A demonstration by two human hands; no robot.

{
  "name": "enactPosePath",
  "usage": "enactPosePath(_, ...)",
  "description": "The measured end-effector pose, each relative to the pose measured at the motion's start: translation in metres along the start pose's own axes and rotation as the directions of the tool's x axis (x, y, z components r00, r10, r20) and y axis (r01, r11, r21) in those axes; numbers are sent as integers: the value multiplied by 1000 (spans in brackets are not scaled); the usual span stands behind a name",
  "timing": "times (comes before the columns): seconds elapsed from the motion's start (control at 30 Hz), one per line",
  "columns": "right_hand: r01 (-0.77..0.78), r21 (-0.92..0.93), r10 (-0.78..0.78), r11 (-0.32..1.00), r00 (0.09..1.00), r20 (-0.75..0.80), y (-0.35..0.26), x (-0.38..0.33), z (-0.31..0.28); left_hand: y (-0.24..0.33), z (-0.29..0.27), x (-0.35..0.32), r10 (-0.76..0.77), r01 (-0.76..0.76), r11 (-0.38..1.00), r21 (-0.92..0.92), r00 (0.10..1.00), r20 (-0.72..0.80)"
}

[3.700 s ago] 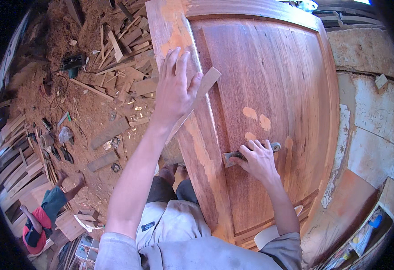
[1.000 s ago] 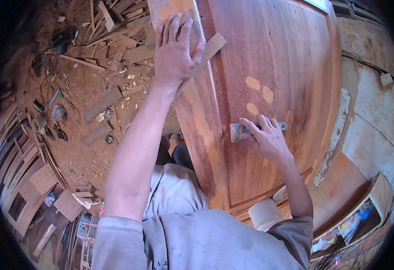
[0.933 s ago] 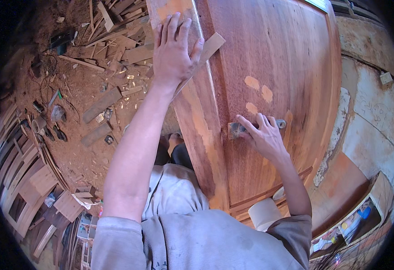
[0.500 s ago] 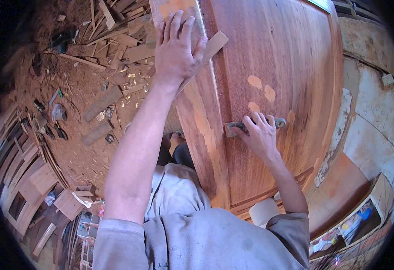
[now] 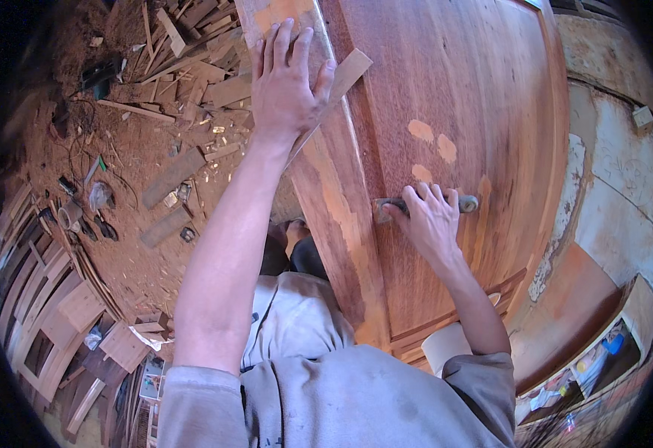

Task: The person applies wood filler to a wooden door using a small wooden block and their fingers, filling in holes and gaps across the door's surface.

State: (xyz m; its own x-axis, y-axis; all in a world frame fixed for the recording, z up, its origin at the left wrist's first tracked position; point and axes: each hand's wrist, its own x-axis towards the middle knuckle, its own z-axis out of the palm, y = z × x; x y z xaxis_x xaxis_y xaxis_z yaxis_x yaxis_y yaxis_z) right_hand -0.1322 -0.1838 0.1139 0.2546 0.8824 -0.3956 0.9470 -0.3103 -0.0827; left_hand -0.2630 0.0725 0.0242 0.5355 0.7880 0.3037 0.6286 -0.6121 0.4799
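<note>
The putty knife [image 5: 469,203] lies nearly crosswise over the brown panel [image 5: 490,97] of a wooden door, its long axis running left to right with a slight rise, the blade pointing left toward the stile [image 5: 341,287] and the rounded handle end pointing right. The right hand [image 5: 431,224] is clamped on the knife, fingers curled over it and thumb stretched along it toward the blade; whether the blade edge touches the panel I cannot tell. The left hand [image 5: 289,89] has its fingers spread apart near the top of the stile, with a flat wooden strip [image 5: 351,73] passing under the palm, its long axis slanting from lower left to upper right; whether the thumb grips that strip I cannot tell. Compared with a second ago, the blade shows less of its broad face and the right fingers are more curled, while the left hand stays on the stile with the strip at much the same slant. Counted, there are two hands, one putty knife, one strip under the palm, and three short orange filler patches [image 5: 420,131] grouped just above the right hand
</note>
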Motion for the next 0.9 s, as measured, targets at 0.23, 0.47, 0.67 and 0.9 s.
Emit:
enactPosePath(0.23,-28,-126,23,992,999,-44,-9,-1,-20,1,-2,0,-2,2,1000,0,1000,-16)
enactPosePath(0.47,-234,233,129,944,911,390,13,-6,-53,1,-1,0,4,-4,1000,-9,999,-40)
enactPosePath(0.67,48,500,-231,865,922,311,43,-5,-56,2,-2,1,6,-6,1000,-3,999,-41)
enactPosePath(0.9,40,94,-76,995,905,418,22,10,-40,1,-2,0,7,-7,1000,11,999,-39)
